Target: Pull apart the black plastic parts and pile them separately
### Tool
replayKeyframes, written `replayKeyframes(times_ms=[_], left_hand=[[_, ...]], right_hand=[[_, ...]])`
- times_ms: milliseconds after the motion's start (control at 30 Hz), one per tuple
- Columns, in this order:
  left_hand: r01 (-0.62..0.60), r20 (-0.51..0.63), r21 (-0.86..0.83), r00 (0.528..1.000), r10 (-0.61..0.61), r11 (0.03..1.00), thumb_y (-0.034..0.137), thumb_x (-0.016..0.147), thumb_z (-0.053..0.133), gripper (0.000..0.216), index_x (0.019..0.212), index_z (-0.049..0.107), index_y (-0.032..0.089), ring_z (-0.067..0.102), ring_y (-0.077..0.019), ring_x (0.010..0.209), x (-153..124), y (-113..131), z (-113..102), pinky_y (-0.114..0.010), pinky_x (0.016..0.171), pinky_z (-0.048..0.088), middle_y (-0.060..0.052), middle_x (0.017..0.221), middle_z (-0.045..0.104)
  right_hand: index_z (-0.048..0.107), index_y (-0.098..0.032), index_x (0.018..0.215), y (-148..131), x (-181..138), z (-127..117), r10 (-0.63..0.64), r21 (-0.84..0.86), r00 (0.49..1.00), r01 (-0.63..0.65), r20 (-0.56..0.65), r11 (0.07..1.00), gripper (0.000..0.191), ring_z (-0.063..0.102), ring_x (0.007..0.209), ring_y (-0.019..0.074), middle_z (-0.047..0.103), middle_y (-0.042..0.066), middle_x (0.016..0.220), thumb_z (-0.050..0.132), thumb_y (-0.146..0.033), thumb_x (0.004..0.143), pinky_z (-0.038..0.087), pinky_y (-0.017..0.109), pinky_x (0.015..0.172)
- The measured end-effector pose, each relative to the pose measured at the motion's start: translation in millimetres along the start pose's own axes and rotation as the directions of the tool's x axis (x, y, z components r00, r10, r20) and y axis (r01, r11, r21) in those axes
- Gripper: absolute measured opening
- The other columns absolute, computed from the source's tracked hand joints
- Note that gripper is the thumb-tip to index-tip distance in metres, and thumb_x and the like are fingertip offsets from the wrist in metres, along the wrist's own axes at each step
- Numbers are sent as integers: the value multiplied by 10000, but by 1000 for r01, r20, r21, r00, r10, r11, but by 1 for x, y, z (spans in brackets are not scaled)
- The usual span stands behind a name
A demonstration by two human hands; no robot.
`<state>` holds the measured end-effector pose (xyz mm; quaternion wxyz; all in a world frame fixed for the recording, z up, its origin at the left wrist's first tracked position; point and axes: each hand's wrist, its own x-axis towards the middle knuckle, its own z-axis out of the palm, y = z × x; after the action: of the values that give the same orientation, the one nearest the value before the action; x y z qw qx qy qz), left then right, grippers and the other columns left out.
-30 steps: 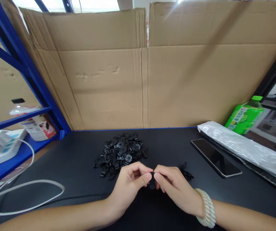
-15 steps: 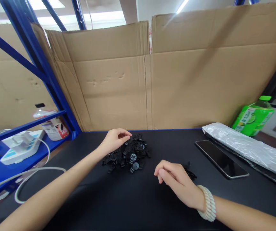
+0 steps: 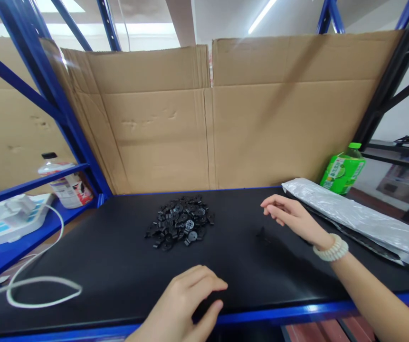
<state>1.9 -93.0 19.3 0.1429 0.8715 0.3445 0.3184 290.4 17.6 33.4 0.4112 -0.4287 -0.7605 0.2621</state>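
Note:
A heap of small black plastic parts (image 3: 181, 222), some with round spoked discs, lies on the black tabletop. My left hand (image 3: 190, 304) hovers at the table's front edge, below and right of the heap. Its thumb and forefinger are apart with nothing between them. Over the right side of the table is my right hand (image 3: 290, 216), with a pale braided band (image 3: 331, 248) on the wrist. Its fingers are loosely bent and slightly apart, and no object shows in them. Just below its fingertips is a small, blurred black piece (image 3: 263, 235).
A silvery plastic package (image 3: 347, 209) lies along the right side, near a green bottle (image 3: 343, 168). Cardboard (image 3: 161, 137) walls the back. At left are a white cable (image 3: 43, 280), a power strip (image 3: 19, 223) and a labelled bottle (image 3: 69, 185). Blue frame posts (image 3: 72, 123) flank the left.
My left hand has left the heap and come back toward the front edge, fingers parting. My right hand has moved forward and right. The view has shifted, and the phone no longer shows.

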Motion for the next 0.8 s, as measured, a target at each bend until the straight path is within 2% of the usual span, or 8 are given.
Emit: replayKeyframes(times_ms=[100, 167, 233, 300, 433, 600, 800], left_hand=[[110, -73, -131, 990, -120, 985, 124, 835, 529, 197, 984, 646, 177, 602, -160, 701, -2, 2, 31, -249, 661, 502, -63, 830, 657], [183, -92, -188, 975, -203, 965, 132, 842, 527, 178, 958, 654, 177, 593, -155, 686, 4, 3, 43, -247, 653, 491, -58, 821, 651], [232, -104, -233, 960, -261, 944, 130, 839, 533, 165, 923, 664, 186, 589, -150, 681, 11, 5, 49, -241, 648, 482, -47, 819, 653], [243, -110, -270, 953, -281, 932, 124, 831, 538, 160, 896, 668, 192, 582, -144, 666, 16, 8, 51, -236, 641, 475, -37, 812, 657], [248, -106, -301, 951, -290, 921, 117, 818, 543, 162, 884, 672, 189, 574, -141, 652, 17, 8, 50, -236, 638, 472, -33, 806, 664], [306, -119, -403, 917, -381, 862, 139, 828, 545, 139, 886, 665, 180, 588, -147, 674, 14, 2, 47, -244, 654, 491, -41, 812, 672], [303, -224, -521, 853, -470, 798, 146, 811, 572, 331, 1139, 560, 191, 627, -144, 732, 13, -6, 45, -262, 684, 539, -84, 1036, 643]], right_hand=[[588, -176, 1150, 18, -11, -5, 85, -139, 976, -57, 200, 989, 403, 560, 740, 157, 607, 62, 947, 579, -442, 847, 461, 275, 614], [562, -187, 1222, 25, -19, -1, 90, -191, 966, -43, 243, 981, 543, 559, 794, 171, 596, 76, 1020, 678, -452, 762, 470, 292, 659], [580, -185, 1204, 28, -24, 5, 76, -196, 972, -32, 220, 980, 601, 550, 829, 182, 587, 86, 1072, 756, -421, 680, 465, 301, 687], [635, -164, 1099, 29, -26, 9, 75, -180, 979, -40, 190, 983, 498, 548, 790, 175, 606, 74, 996, 763, -382, 670, 454, 299, 674], [661, -132, 856, 26, -23, 14, 100, -100, 979, -83, 177, 992, 273, 534, 612, 132, 586, 9, 705, 682, -387, 758, 437, 261, 574], [592, -150, 721, 7, -18, 28, 71, 27, 988, -75, 140, 997, 263, 534, 591, 121, 573, -10, 649, 629, -393, 814, 430, 243, 563], [577, -156, 634, -28, -12, 68, -46, 81, 978, 30, 203, 996, 209, 494, 564, 108, 552, -30, 602, 687, -261, 778, 385, 225, 549]])
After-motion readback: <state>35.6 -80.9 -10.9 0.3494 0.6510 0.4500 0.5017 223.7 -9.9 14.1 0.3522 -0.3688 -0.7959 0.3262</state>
